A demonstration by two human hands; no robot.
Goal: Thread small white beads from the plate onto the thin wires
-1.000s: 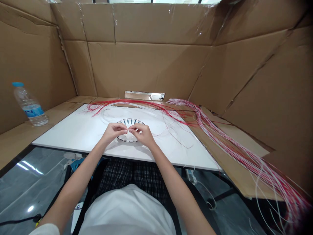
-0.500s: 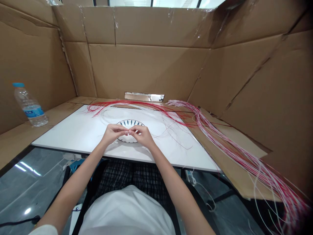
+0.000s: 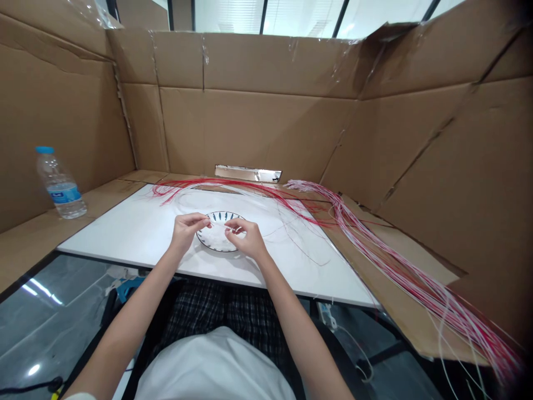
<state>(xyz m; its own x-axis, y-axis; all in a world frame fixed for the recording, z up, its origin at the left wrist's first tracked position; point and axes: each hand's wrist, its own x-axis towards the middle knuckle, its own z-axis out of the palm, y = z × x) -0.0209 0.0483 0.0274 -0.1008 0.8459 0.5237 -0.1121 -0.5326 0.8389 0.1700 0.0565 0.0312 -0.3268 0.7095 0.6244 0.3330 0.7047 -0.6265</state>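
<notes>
My left hand (image 3: 186, 230) and my right hand (image 3: 246, 238) hover over a small white plate (image 3: 208, 243) with a dark patterned rim, on a white board (image 3: 133, 228). Both hands are closed in a pinch. A thin pale strand seems to run between their fingertips, too fine to name. Something small and white lies in the plate. A long bundle of red and white wires (image 3: 375, 250) sweeps from the board's far edge off to the right.
A water bottle (image 3: 60, 183) with a blue cap stands at the left on cardboard. Cardboard walls (image 3: 258, 128) enclose the back and both sides. Below the board's near edge are my lap and a dark shiny floor.
My hands have drawn a little apart over the plate; before, their fingertips met. The view has tilted up slightly.
</notes>
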